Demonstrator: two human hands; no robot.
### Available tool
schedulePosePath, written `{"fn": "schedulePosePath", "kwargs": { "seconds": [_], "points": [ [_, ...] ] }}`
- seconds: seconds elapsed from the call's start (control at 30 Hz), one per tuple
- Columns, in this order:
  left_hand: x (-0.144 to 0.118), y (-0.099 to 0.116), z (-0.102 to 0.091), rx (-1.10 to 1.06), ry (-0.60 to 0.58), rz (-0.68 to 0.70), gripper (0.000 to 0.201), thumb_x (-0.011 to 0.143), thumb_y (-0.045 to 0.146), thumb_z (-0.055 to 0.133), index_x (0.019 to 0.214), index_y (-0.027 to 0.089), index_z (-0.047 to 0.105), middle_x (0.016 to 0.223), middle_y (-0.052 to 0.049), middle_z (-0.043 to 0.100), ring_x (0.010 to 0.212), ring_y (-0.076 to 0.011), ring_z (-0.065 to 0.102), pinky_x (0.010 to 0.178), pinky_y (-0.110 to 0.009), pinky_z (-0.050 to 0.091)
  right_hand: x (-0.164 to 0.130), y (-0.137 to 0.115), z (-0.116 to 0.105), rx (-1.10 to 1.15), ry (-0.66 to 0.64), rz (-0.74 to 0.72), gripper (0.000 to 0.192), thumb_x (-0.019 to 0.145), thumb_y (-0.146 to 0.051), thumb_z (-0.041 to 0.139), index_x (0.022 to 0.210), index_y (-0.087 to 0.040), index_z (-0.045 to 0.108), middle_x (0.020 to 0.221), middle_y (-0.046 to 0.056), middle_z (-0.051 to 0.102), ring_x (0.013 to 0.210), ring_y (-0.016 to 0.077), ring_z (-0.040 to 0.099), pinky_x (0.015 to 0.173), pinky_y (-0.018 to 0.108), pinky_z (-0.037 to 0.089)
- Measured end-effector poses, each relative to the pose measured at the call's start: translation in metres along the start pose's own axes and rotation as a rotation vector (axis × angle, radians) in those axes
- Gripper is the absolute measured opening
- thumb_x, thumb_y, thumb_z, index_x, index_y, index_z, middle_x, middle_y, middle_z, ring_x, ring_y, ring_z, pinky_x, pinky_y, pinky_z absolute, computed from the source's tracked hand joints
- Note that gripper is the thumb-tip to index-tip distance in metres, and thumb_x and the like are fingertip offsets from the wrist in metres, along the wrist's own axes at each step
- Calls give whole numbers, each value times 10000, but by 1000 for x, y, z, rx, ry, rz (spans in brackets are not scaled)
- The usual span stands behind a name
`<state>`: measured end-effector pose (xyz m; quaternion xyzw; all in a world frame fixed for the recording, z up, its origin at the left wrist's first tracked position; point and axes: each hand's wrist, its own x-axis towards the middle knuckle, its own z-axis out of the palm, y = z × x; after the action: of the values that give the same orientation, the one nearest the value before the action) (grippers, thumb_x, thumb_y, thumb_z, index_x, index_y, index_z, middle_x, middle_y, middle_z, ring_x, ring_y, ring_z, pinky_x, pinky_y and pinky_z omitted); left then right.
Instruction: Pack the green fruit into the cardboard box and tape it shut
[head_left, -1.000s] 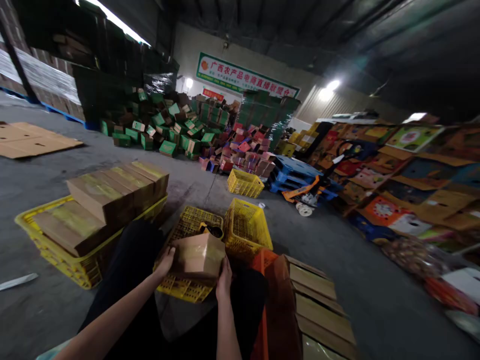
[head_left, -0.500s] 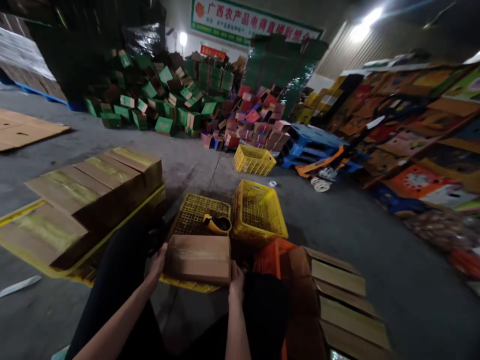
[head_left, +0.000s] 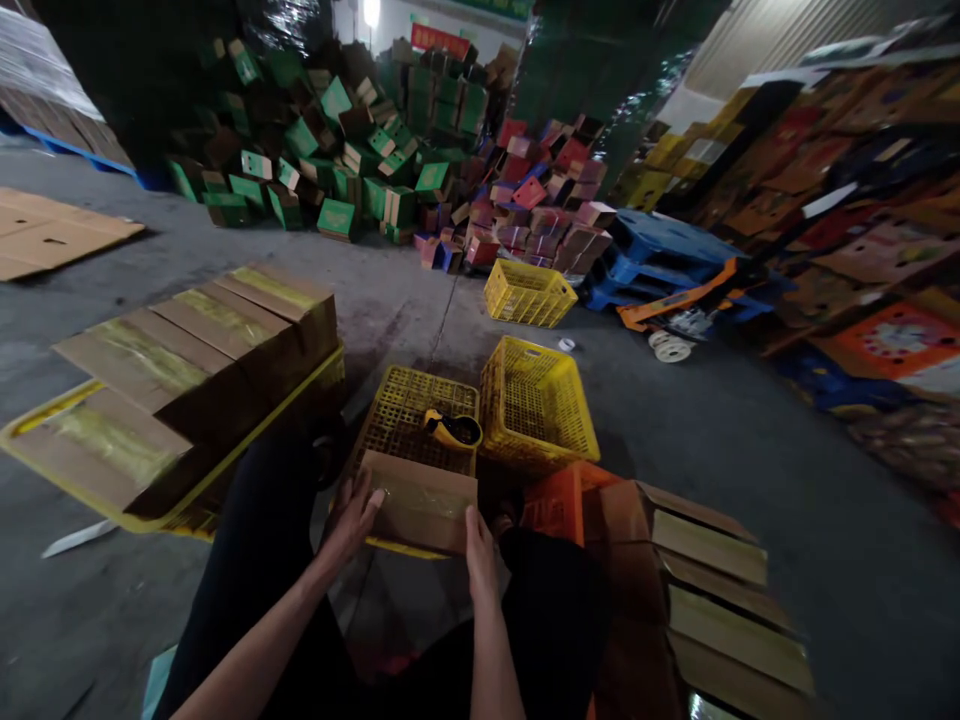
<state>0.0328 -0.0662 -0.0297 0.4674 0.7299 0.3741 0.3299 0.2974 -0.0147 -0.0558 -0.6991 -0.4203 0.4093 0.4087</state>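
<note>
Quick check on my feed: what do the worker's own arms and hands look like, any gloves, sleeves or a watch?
Both arms are bare from the bottom edge of the picture to the fingertips: no sleeves show on the forearms. The left hand and right hand wear no gloves, and no watch, band or ring shows on either. Below the arms, the legs are in dark trousers.

Both bare forearms are extended forward from the lower edge of view. The left hand [head_left: 358, 516] is spread, fingers [head_left: 373, 498] slightly curled, palm down. The right hand [head_left: 480, 543] is held edge-on, fingers extended forward.
</note>
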Motion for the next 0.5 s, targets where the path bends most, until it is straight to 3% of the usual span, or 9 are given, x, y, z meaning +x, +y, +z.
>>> {"fn": "schedulePosePath", "kwargs": {
  "seconds": [0.13,0.2,0.27,0.37,0.5],
  "points": [
    [-9,-4,26,351,90,115,747,944,463,529,1579,133,313,1688,-171,33,1549,-376,65,1219,-557,194,-7,-10,11,-185,40,-75,808,883,-727,398,1312,-87,642,1374,228,614,1325,339,539,1100,444,401],
    [-16,-5,33,453,107,224,737,957,443,504,1577,97,304,1679,-197,64,1552,-366,60,1227,-570,142,-18,-20,18,-385,130,-218,840,955,-682,281,1421,-28,531,1492,267,482,1423,358,418,1151,506,323],
    [-25,-5,38,522,104,320,713,966,424,490,1572,91,314,1668,-210,130,1550,-355,108,1229,-567,127,-35,-30,26,-579,155,-381,783,1010,-603,214,1496,-33,440,1567,241,384,1502,362,271,1192,580,200],
    [-38,-6,44,563,45,463,670,980,391,469,1580,133,317,1657,-182,217,1537,-346,183,1222,-558,149,-65,-38,38,-772,11,-564,633,1047,-515,245,1550,-158,389,1611,149,344,1541,335,160,1199,646,63],
    [-49,-7,46,538,-98,568,623,1020,380,366,1608,220,235,1654,-108,275,1530,-300,219,1227,-530,145,-91,-36,48,-819,-267,-713,598,1037,-506,345,1578,-253,321,1615,72,350,1531,308,221,1223,598,113]
  ]
}}
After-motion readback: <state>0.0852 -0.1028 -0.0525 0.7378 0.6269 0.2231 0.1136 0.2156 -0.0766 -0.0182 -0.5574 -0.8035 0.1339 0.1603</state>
